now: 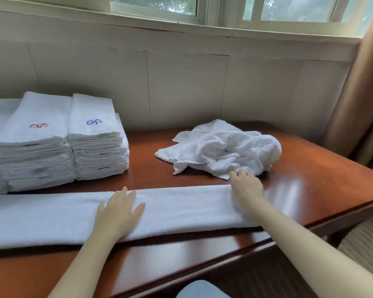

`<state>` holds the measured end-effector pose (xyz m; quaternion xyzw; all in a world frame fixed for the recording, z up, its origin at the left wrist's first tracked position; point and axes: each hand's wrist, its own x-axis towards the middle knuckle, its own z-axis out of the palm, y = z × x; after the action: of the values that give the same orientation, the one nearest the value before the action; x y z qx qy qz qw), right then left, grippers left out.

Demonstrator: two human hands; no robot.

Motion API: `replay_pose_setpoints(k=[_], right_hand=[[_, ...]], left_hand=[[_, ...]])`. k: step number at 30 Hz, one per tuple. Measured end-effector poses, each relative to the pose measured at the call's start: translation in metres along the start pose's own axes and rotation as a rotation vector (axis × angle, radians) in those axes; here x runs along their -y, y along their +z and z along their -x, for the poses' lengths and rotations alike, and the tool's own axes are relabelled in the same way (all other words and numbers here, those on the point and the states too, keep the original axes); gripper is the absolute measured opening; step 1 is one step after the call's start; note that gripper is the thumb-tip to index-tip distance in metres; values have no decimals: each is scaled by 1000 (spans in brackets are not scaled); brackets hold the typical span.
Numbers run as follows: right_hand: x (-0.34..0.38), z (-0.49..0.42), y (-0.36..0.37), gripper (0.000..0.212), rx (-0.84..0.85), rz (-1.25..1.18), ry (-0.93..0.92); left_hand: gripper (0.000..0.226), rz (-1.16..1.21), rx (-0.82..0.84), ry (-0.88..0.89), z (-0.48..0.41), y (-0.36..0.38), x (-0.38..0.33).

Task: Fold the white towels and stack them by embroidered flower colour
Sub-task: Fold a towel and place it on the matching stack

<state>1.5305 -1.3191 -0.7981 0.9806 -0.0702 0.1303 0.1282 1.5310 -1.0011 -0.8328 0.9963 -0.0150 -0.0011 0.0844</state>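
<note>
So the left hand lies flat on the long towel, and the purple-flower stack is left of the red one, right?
No: in the head view the purple-flower stack stands right of the red-flower stack. The left hand does lie flat on the long towel.

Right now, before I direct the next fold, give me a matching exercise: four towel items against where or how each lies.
Things:
1. red-flower stack
2. purple-flower stack
3. crumpled towels
4. long folded towel

Places or states:
A. flat strip under the left hand
B. loose heap on the right
C. neat stack, nearer the heap
D. neat stack, farther from the heap

Pairs: 1-D, 2-C, 3-B, 4-A
</note>
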Motion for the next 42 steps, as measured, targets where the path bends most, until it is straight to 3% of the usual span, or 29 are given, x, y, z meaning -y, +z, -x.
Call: replay_pose_setpoints(k=[3, 6, 10, 14, 17, 19, 21, 23, 25, 27, 29, 31, 33, 35, 36, 38, 40, 42], right_hand=[[62, 10, -15, 30, -15, -277, -168], [121, 33, -13, 52, 279, -478, -335], [128, 37, -9, 62, 414, -447, -328], [138, 24, -31, 57, 559, -372, -259], [180, 16, -53, 49, 506, -338, -291], [218, 22, -55, 51, 417, -469, -434], [255, 37, -49, 52, 336, -548, -538], [276, 45, -42, 50, 255, -510, -535], [283, 44, -37, 46, 212, -504, -504], [280, 45, -35, 41, 162, -522, -508], [271, 45, -34, 37, 123, -550, -566], [258, 43, -35, 32, 152, -739, -599], [242, 37, -44, 27, 280, -1148, -453], [223, 30, -59, 25, 467, -1656, -141], [212, 25, -65, 31, 558, -1884, 35], [189, 16, -65, 52, 730, -2166, 320], [167, 16, -56, 65, 848, -2241, 458], [152, 20, -47, 65, 905, -2262, 472]], left_hand=[[69, -13, 98, 37, 4, 4, -8], [59, -19, 115, 82, -4, 1, 0], [53, 20, 110, 59, -21, -14, 42], [54, 23, 148, 32, -27, -28, 75], [51, 88, -41, -90, -20, -43, 106], [50, 300, -343, -294, -1, -48, 130], [54, 636, -694, -647, 26, -49, 159], [58, 913, -899, -966, 51, -48, 183], [59, 1118, -940, -1088, 62, -51, 204], [55, 1398, -938, -1079, 60, -62, 223], [46, 1640, -805, -1061, 56, -77, 234], [41, 1697, -656, -1077, 54, -90, 230], [42, 1534, -693, -958, 48, -105, 206], [37, 1117, -808, -630, 44, -121, 165], [32, 1004, -757, -421, 44, -128, 138], [31, 929, -417, -41, 52, -138, 84], [41, 732, -12, 187, 59, -138, 43], [48, 643, 73, 258, 56, -128, 20]])
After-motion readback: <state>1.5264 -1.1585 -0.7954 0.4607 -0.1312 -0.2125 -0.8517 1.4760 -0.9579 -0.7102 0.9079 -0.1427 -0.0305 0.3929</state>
